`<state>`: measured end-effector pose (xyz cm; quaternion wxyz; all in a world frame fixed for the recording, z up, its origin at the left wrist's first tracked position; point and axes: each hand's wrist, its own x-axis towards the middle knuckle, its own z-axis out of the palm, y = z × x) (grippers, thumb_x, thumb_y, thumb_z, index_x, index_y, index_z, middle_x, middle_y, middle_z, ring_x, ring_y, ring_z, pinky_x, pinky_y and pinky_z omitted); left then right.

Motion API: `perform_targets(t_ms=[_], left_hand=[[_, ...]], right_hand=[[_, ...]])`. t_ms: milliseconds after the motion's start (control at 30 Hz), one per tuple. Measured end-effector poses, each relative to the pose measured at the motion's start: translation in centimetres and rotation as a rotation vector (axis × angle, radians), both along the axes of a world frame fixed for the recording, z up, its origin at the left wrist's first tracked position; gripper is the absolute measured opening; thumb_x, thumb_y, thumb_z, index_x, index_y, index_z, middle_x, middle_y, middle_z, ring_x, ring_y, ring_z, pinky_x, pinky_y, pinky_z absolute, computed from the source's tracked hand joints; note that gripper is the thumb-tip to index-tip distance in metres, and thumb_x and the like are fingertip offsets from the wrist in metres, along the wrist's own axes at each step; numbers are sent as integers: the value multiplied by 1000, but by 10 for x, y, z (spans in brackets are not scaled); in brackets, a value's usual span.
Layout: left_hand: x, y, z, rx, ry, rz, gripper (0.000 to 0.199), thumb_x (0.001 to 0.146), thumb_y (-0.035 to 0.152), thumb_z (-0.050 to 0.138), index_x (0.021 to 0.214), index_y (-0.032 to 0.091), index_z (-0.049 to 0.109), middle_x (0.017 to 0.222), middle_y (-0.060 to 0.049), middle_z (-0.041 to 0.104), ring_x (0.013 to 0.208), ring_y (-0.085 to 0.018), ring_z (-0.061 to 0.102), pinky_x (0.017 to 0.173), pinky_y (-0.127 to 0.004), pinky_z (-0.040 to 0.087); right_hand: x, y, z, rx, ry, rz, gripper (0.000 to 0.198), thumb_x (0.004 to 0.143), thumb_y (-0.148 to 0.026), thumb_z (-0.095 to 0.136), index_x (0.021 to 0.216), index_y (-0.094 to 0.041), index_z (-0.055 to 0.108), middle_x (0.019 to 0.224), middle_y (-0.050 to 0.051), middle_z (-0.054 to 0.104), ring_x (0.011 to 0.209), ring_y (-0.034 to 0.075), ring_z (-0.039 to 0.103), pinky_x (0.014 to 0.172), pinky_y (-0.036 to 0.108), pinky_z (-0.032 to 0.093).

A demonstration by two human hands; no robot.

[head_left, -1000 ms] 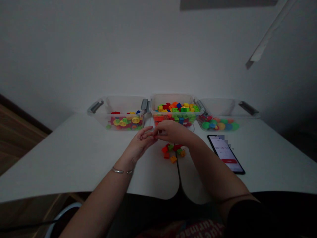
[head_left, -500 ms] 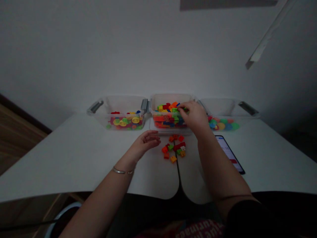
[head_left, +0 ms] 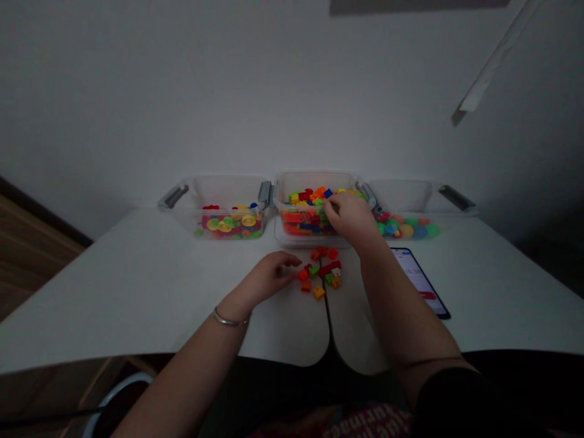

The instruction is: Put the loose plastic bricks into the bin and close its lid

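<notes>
My right hand (head_left: 350, 216) is over the front right of the middle clear bin (head_left: 314, 177), thumb and fingertips drawn together. Anything held between them is too small or hidden to make out. Loose building bricks (head_left: 310, 196) in red, green, yellow, blue and orange fill the lower part of that bin. On the white table, my left hand (head_left: 274, 277) has its fingers apart, close to the left side of a small brick pile. In that pile lie an orange-yellow brick (head_left: 319, 293), a long red brick (head_left: 330, 268) and a green brick (head_left: 313, 270).
To the left stands a clear bin (head_left: 232, 182) of colourful small parts; on the right, another clear bin (head_left: 401, 187) holds coloured round pieces. A phone (head_left: 422, 285) lies beside my right forearm. A dark seam (head_left: 330, 331) divides the table (head_left: 182, 292). Behind is a wall (head_left: 274, 91).
My right hand has drawn slightly back and left, toward the bin's front wall. My left hand has moved slightly right and nearer me, closer to the loose bricks.
</notes>
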<state>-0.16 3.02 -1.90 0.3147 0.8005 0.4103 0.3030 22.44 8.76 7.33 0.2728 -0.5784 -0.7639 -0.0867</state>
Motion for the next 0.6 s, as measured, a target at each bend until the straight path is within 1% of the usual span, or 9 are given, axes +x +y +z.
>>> perform_targets(t_ms=[67,100,167,300,433,500,600], left_hand=[[0,0,-1,171,122,-57,25,85,19,61,106,21,73,105,-9,68,95,-22,62,87,-40,51],[1,0,-2,226,168,-83,26,85,18,60,107,21,74,107,-10,66,97,-23,61,89,-41,51],[3,-1,-3,277,231,-109,28,86,18,58,109,22,74,112,-11,64,99,-24,60,88,-40,51],[5,-3,-4,331,296,-100,28,88,19,56,110,21,73,113,-11,63,99,-25,61,88,-40,51],[5,-1,-1,396,356,-24,19,86,18,62,103,20,71,117,-11,66,104,-27,62,91,-43,51],[4,1,0,379,361,21,16,83,17,66,99,20,70,116,-11,69,106,-27,63,94,-44,51],[3,3,2,304,336,68,12,80,16,70,92,19,68,112,-9,73,105,-26,65,97,-45,51]], right_hand=[[0,-1,0,49,45,26,29,94,-27,47,89,-15,73,95,13,73,89,26,64,83,38,45],[0,-1,0,78,65,41,27,93,-26,48,90,-16,73,96,13,73,91,27,64,85,38,45],[-2,-3,0,133,97,74,26,93,-25,49,91,-16,73,97,13,73,94,27,63,87,39,44],[-7,-8,1,197,130,127,25,93,-24,49,91,-16,72,97,13,73,96,27,63,90,39,43],[-12,-11,1,221,121,209,22,92,-24,51,92,-16,72,98,11,73,95,26,63,90,38,43],[-14,-12,0,218,117,255,22,92,-24,52,91,-17,72,98,11,74,94,26,62,89,38,43],[-17,-13,-2,195,107,315,22,93,-25,52,91,-17,72,97,10,74,95,25,61,89,38,43]])
